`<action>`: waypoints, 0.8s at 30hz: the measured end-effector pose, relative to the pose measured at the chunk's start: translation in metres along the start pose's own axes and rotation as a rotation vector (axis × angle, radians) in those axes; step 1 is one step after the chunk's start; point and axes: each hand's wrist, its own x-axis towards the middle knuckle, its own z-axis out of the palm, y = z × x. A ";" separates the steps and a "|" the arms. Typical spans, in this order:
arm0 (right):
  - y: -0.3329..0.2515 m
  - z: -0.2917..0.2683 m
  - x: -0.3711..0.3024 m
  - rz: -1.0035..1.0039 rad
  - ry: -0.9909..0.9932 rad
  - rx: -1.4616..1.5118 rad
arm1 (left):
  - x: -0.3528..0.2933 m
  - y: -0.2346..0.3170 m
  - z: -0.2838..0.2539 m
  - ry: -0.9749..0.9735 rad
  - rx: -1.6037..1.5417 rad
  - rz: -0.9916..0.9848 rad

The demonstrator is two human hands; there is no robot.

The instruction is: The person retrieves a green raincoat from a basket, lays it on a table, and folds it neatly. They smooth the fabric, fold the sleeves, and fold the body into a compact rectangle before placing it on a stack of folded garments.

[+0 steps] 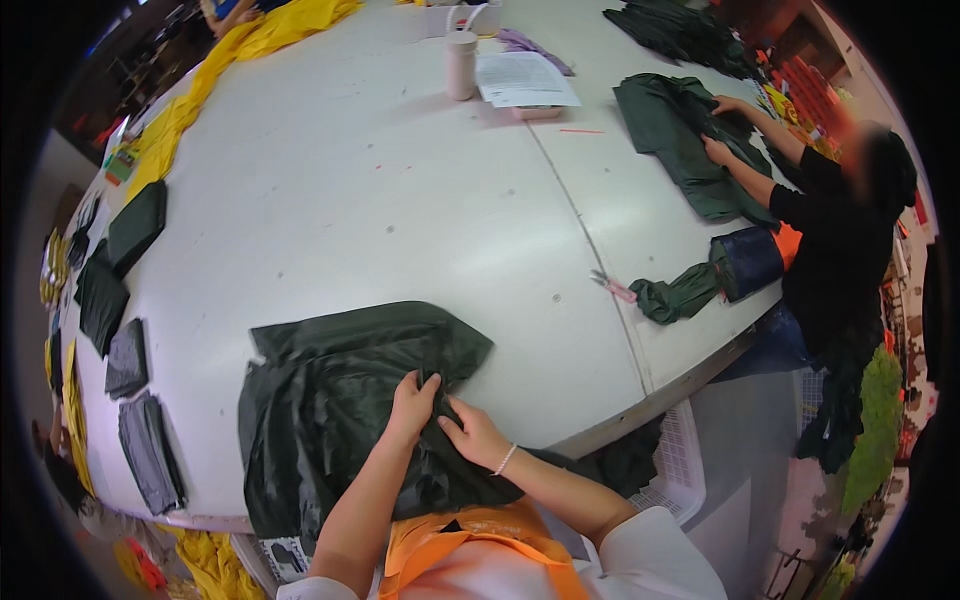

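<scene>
A dark green, slightly shiny garment (320, 410) lies spread in front of me, its near side hanging toward the table's edge. My left hand (411, 402) is closed on a gathered part at its right side, thumb and fingers pinching the cloth. Close beside it, my right hand (474, 436), with a bracelet at the wrist, also grips the fabric, its thumb pointing toward the left hand. Some fingertips of both hands are hidden in the folds.
Pink-handled thread snips (613, 286) lie right of the garment, near a rolled green-and-navy bundle (745, 263). A co-worker (830, 200) handles another dark green garment (690, 140). Folded garments (150, 450) line the left edge. A white bottle (461, 66) and paper (527, 79) stand far off.
</scene>
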 end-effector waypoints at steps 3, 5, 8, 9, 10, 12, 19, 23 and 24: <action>-0.005 -0.028 -0.020 0.021 -0.261 0.069 | -0.055 0.005 -0.022 -0.158 -0.570 0.033; 0.031 -0.047 -0.037 0.170 -0.095 0.254 | -0.118 0.027 -0.041 -0.199 -0.493 0.161; 0.018 -0.021 -0.040 -0.353 -0.023 -0.343 | -0.211 0.024 -0.068 -0.484 -0.358 0.253; 0.003 -0.003 -0.045 -0.313 0.044 -0.273 | -0.236 0.033 -0.078 -0.659 -0.295 0.283; -0.009 0.022 -0.046 -0.291 0.081 -0.173 | -0.259 0.033 -0.085 -0.770 -0.271 0.359; -0.030 0.058 -0.055 -0.317 0.063 -0.077 | -0.295 0.026 -0.096 -0.956 -0.240 0.524; -0.034 0.047 -0.155 -0.351 -0.309 -0.040 | -0.371 -0.009 -0.115 -1.180 -0.393 0.535; -0.066 -0.029 -0.279 0.259 0.269 -0.088 | -0.389 -0.012 -0.117 -1.022 -0.156 0.345; -0.037 -0.065 -0.309 0.162 0.305 -0.344 | -0.395 -0.023 -0.107 -0.816 0.035 0.518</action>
